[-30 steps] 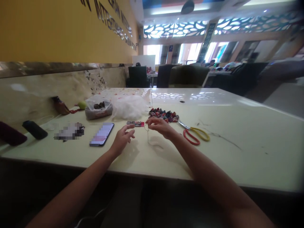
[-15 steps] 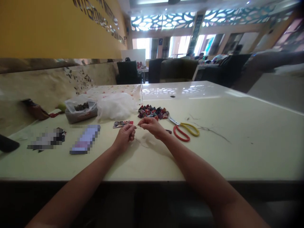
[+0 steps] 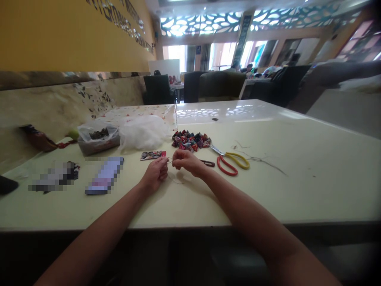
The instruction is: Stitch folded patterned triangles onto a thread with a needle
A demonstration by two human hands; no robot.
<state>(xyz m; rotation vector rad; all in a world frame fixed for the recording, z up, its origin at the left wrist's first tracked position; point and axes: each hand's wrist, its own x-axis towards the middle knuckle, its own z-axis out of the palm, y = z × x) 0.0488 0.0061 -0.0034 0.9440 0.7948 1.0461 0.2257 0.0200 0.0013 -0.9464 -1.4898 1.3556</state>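
My left hand pinches a thin thread, whose loose end curves down over the table. Facing it, a small gap away, my right hand is also closed in a pinch on the thread. Whether a needle is between the fingertips is too small to make out. Just beyond both hands lies a cluster of folded, patterned fabric pieces. A flat printed packet rests behind my left hand. Beside my right wrist are a dark, narrow looped tool and scissors with one red and one yellow handle.
White fluffy stuffing and a plastic-lined tub with dark bits stand at the back left. Nearer are a blurred-out phone-like slab and a dark item. Loose threads lie right of the scissors. Chairs stand beyond the table.
My right hand has turned downward, its fingers curling in closer and lower by the left fingertips. The dark looped tool shows more now. The whole view has shifted slightly.
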